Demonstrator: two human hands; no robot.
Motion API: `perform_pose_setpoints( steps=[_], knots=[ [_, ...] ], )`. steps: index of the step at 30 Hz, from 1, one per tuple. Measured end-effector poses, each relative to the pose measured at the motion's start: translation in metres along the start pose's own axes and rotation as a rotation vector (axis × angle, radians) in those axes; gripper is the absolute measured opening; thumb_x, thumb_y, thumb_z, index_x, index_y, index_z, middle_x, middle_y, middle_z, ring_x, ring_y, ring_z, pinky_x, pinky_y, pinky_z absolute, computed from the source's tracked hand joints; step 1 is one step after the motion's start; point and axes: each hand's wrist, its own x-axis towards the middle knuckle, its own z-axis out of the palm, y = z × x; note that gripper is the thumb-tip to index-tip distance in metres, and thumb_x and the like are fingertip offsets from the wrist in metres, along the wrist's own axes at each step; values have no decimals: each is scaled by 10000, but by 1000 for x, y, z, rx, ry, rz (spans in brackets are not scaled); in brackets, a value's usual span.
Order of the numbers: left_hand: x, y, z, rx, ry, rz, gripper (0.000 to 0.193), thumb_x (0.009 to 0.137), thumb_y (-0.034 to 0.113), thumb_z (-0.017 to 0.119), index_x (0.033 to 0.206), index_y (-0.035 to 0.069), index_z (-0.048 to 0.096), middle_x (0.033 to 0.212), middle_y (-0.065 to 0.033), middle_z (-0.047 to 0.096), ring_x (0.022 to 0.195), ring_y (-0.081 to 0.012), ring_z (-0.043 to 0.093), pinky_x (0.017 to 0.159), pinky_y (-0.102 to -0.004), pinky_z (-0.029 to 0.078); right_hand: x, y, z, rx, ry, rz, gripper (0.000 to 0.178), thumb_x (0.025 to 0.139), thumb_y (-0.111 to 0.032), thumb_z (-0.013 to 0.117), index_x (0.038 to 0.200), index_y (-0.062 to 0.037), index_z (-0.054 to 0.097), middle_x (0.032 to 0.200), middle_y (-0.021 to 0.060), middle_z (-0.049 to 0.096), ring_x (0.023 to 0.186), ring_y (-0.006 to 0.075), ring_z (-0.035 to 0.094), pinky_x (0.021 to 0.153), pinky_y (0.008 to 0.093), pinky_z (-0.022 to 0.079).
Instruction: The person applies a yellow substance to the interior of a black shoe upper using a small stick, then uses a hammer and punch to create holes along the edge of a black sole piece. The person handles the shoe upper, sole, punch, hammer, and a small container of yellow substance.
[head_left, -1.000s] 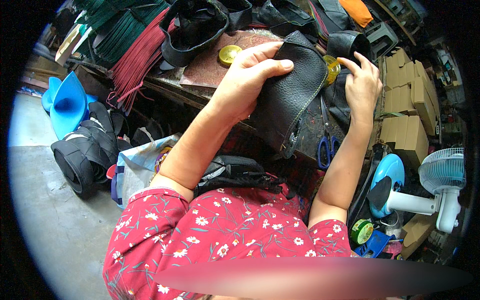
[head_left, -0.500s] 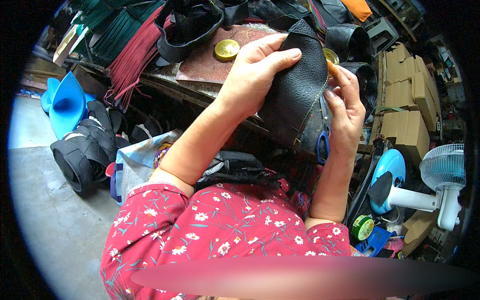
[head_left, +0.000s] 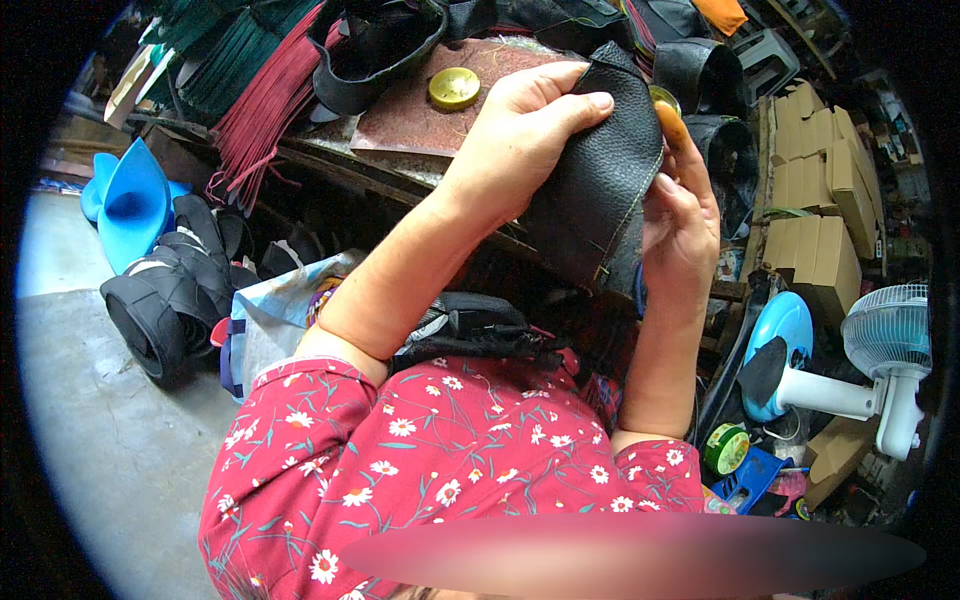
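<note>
"Labels?"

"Green disc (head_left: 727,449): printed, too small for me to read."

"Hands?"

"Left hand (head_left: 535,125): pinching the leather (head_left: 605,170) at its upper edge. Right hand (head_left: 685,215): fingers curled at the stitched right edge; whether they pinch it, I cannot tell."

"Surroundings?"

"The leather: above the bench (head_left: 405,167)'s front edge, partly hiding a jar (head_left: 664,96). Lid (head_left: 454,88): on the red board (head_left: 405,125)."

No legible text or numbers
</note>
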Motion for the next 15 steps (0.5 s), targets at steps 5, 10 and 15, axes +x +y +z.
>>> perform_pose_setpoints(
  steps=[5, 10, 15],
  knots=[
    [3, -2, -3, -26, 25, -10, 224, 919, 59, 560, 1097, -45, 646, 934, -51, 697, 787, -86, 640, 722, -231, 524, -9, 0, -5, -158, -56, -67, 521, 808, -12, 489, 1321, 47, 562, 1200, 85, 587, 895, 123, 536, 847, 243, 441],
    [13, -12, -7, -40, 47, 95, 216, 918, 54, 556, 1083, -43, 655, 913, -59, 703, 763, -83, 639, 708, -225, 519, -21, -7, -3, -492, -183, -150, 502, 743, 51, 462, 1199, 17, 670, 1141, 55, 571, 890, 99, 516, 766, 208, 428],
    [13, -18, -5, 54, 13, 139, 215, 925, 63, 564, 1083, -48, 659, 907, -54, 702, 761, -73, 627, 691, -225, 511, -12, -13, -11, -621, -96, -319, 452, 799, 44, 505, 1218, -8, 665, 1141, 55, 569, 871, 90, 508, 750, 215, 435]
  ],
)
